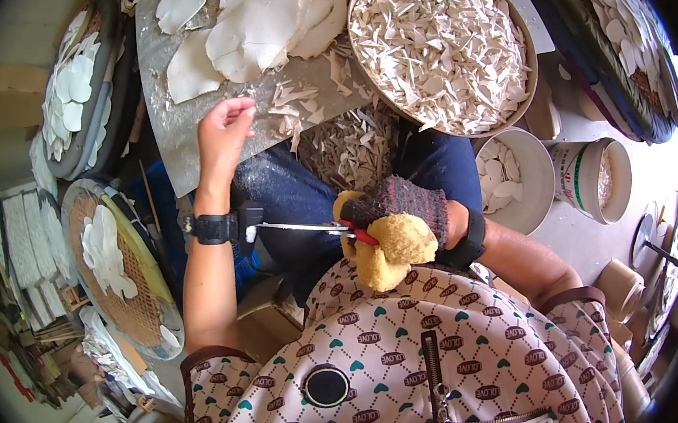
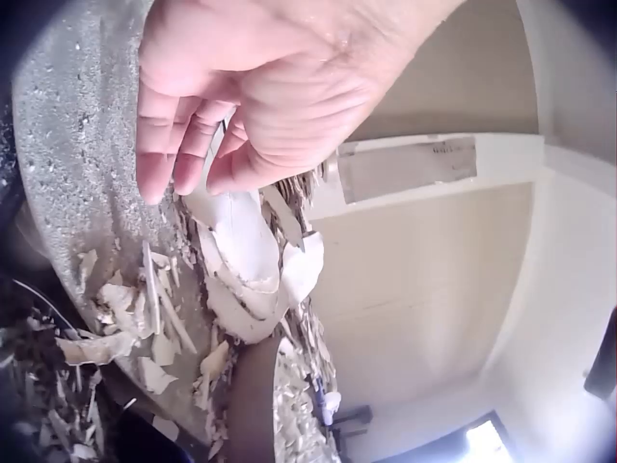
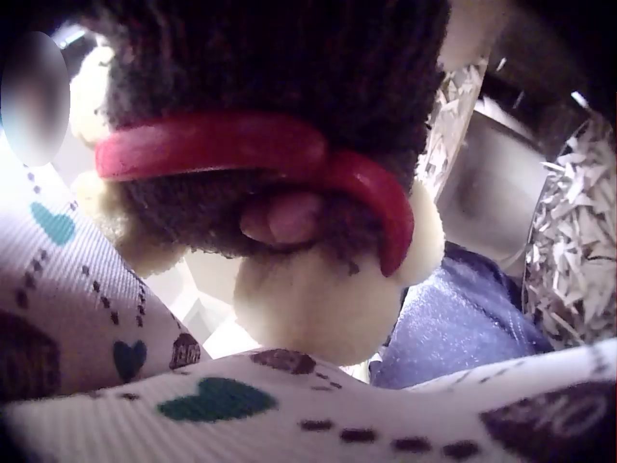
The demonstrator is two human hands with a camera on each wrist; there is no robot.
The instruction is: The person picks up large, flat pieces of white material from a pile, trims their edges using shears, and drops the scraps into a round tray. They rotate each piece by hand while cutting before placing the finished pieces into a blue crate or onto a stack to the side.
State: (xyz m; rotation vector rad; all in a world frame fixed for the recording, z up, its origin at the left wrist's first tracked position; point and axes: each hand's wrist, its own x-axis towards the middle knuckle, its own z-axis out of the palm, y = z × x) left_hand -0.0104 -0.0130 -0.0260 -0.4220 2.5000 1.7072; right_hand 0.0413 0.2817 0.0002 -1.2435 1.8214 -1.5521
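Note:
My bare left hand (image 1: 225, 133) is over the grey board (image 1: 185, 136), near large thin off-white slices (image 1: 257, 40). Its fingers bend loosely with nothing visible between them; in the left wrist view the hand (image 2: 270, 87) hangs in front of the slices (image 2: 241, 241). Pale trimmed scraps (image 1: 296, 105) lie by the board's near edge. In a dark knitted glove with fluffy yellow padding, my right hand (image 1: 405, 217) grips red-handled scissors (image 1: 300, 227) at my lap, their blades pointing left. The right wrist view shows the red handles (image 3: 212, 145) against the glove.
A round tray (image 1: 532, 54) full of pale strips overlaps the board's right side. More scraps (image 1: 349, 149) lie below, between my knees. Two buckets (image 1: 535, 168) with pale pieces stand at right. Woven trays (image 1: 132, 305) bearing white slices stand at left.

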